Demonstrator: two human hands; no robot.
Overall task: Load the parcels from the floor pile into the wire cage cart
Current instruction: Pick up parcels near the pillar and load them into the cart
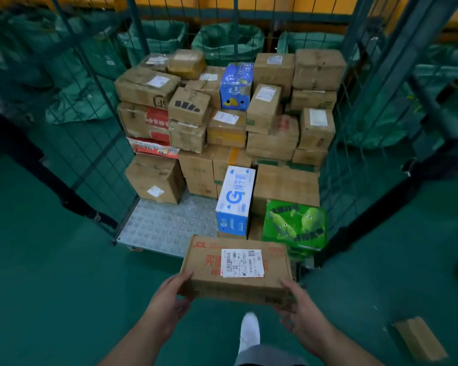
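A brown box point(209, 285) is gripped at both ends, with left hand point(167, 302) and right hand point(306, 313) fingers curled round it.

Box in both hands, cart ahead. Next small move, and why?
Probably carry the flat box, held at its ends by the left hand and right hand, forward and lower it onto the bare studded plate at the front left of the wire cage cart; stacked parcels fill the rest.

Matt cardboard parcel point(237, 270), paper label point(242, 262); studded metal cart floor point(167, 225)
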